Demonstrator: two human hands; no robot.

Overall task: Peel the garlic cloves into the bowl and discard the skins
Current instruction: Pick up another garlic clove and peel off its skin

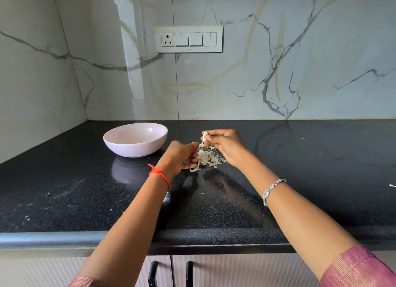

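Right hand [225,144] grip pinched pale garlic clove [205,134], left hand [182,156] grip pinched its papery skin [201,146], above white peel heap [209,159]

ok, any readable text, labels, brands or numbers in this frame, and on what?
None readable.
Switch panel: a tiny mark on its lower edge, too small to read.
Bowl, bracelet, countertop: no lettering visible.
Garlic clove in the right hand, skin pinched by the left hand: no text.
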